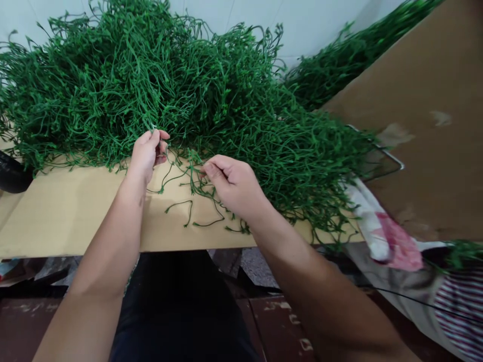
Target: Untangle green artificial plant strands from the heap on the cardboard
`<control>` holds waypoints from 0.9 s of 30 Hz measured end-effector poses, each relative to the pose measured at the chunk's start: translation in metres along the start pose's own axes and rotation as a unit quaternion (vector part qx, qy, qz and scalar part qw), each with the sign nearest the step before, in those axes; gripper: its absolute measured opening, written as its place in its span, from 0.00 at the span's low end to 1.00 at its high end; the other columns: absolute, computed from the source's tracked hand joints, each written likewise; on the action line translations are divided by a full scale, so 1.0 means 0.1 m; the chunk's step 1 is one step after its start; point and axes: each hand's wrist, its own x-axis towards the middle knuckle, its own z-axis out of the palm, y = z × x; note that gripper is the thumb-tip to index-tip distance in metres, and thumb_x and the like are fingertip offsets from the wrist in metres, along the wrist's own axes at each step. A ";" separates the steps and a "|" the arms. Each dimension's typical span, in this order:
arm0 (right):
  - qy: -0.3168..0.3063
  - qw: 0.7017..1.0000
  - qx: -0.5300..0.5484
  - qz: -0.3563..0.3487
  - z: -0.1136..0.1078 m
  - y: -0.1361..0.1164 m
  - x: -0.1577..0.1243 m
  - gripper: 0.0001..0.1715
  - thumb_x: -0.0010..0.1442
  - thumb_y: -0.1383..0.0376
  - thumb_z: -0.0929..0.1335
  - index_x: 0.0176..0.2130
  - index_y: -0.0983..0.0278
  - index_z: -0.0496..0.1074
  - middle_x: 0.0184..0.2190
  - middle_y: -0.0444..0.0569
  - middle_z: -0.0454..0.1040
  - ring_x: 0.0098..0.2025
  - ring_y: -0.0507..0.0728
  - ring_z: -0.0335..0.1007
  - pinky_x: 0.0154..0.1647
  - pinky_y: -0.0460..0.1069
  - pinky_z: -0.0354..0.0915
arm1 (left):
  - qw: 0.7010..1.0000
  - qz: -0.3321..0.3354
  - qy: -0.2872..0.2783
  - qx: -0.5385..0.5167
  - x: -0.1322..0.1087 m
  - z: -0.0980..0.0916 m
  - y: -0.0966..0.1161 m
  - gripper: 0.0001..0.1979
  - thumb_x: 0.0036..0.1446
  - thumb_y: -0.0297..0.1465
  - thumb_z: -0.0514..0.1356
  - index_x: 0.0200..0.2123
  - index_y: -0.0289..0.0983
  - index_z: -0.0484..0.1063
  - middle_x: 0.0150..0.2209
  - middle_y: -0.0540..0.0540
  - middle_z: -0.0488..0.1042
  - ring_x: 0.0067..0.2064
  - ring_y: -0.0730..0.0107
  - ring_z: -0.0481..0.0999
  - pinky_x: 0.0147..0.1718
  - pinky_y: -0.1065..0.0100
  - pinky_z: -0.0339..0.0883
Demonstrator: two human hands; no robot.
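A big heap of thin green plastic-looking plant stems [113, 85] with small forked tips spreads across the cardboard-covered surface [75, 206]. My left hand [149, 151] is closed in a pinch at the lower end of a bunch of these stems, at the heap's front edge. To its right, my right hand [232, 183] is pinched shut on a green stem; its fingertips partly hide the grip. Several loose stems [188, 203] lie on the cardboard between and just below both hands.
A large brown cardboard sheet [426, 110] leans at the right, with a bent metal wire [392, 158] before it. White and pink cloth [400, 241] hangs beneath. More green stems [347, 60] lie behind the sheet. A black rounded object [13, 173] sits at the left edge.
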 end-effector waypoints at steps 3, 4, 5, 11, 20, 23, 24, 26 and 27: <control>0.011 1.000 0.009 0.012 0.02 0.02 0.02 0.11 0.58 0.64 0.61 0.26 0.65 0.66 0.20 0.42 0.61 0.24 0.49 0.55 0.27 0.46 0.54 | 0.999 -0.002 -0.028 0.022 -0.04 -0.01 0.03 0.12 0.58 0.37 0.54 0.26 0.36 0.65 0.15 0.55 0.58 0.17 0.83 0.61 0.17 0.81 0.56; 0.014 1.000 0.010 0.014 0.02 0.02 0.03 0.10 0.58 0.64 0.62 0.26 0.65 0.66 0.20 0.42 0.62 0.24 0.49 0.55 0.27 0.46 0.54 | 0.999 -0.002 -0.045 0.029 -0.07 0.00 0.05 0.13 0.57 0.38 0.54 0.26 0.36 0.66 0.15 0.55 0.57 0.17 0.83 0.61 0.17 0.80 0.56; 0.015 1.000 0.011 0.015 0.03 0.02 0.04 0.10 0.57 0.64 0.62 0.26 0.65 0.66 0.20 0.42 0.62 0.24 0.49 0.55 0.27 0.46 0.54 | 0.997 -0.003 -0.065 0.036 -0.10 0.02 0.06 0.13 0.57 0.38 0.55 0.25 0.36 0.66 0.15 0.56 0.56 0.17 0.83 0.60 0.17 0.80 0.56; 0.004 0.998 0.039 0.045 0.05 0.05 0.06 0.10 0.58 0.64 0.62 0.28 0.65 0.67 0.19 0.42 0.62 0.22 0.48 0.57 0.26 0.46 0.55 | 0.974 -0.020 -0.221 0.048 -0.21 0.08 0.08 0.10 0.52 0.33 0.61 0.24 0.33 0.68 0.15 0.56 0.54 0.17 0.85 0.54 0.16 0.79 0.51; 0.005 0.994 0.098 0.040 0.13 0.19 0.11 0.15 0.59 0.58 0.61 0.26 0.65 0.65 0.21 0.43 0.65 0.23 0.48 0.58 0.25 0.46 0.55 | 0.969 0.019 -0.222 0.109 -0.13 0.05 0.00 0.10 0.45 0.32 0.65 0.27 0.33 0.67 0.22 0.54 0.64 0.20 0.86 0.56 0.19 0.76 0.49; 0.014 0.995 0.095 0.036 0.12 0.23 0.14 0.20 0.58 0.52 0.60 0.26 0.65 0.66 0.21 0.44 0.65 0.24 0.49 0.59 0.26 0.47 0.56 | 0.962 0.049 -0.213 0.162 -0.13 0.08 -0.01 0.11 0.45 0.33 0.64 0.26 0.32 0.67 0.22 0.54 0.64 0.22 0.84 0.57 0.22 0.75 0.51; 0.020 0.996 0.081 0.031 0.11 0.24 0.14 0.22 0.58 0.51 0.60 0.26 0.65 0.67 0.21 0.45 0.65 0.24 0.49 0.59 0.27 0.47 0.57 | 0.960 0.060 -0.208 0.178 -0.13 0.09 -0.01 0.11 0.45 0.33 0.65 0.25 0.32 0.66 0.22 0.55 0.63 0.23 0.84 0.57 0.23 0.75 0.52; 0.037 0.998 0.044 0.022 0.11 0.25 0.15 0.23 0.57 0.49 0.61 0.27 0.65 0.68 0.23 0.46 0.66 0.26 0.50 0.59 0.29 0.48 0.57 | 0.955 0.073 -0.199 0.209 -0.13 0.12 -0.03 0.11 0.44 0.32 0.65 0.24 0.33 0.65 0.20 0.55 0.61 0.24 0.83 0.56 0.25 0.74 0.52; 0.041 0.999 0.023 0.017 0.11 0.25 0.16 0.22 0.56 0.49 0.62 0.28 0.65 0.68 0.24 0.46 0.67 0.28 0.50 0.60 0.30 0.48 0.58 | 0.952 0.077 -0.197 0.222 -0.13 0.13 -0.04 0.11 0.44 0.32 0.64 0.23 0.33 0.64 0.20 0.56 0.60 0.24 0.82 0.56 0.25 0.74 0.52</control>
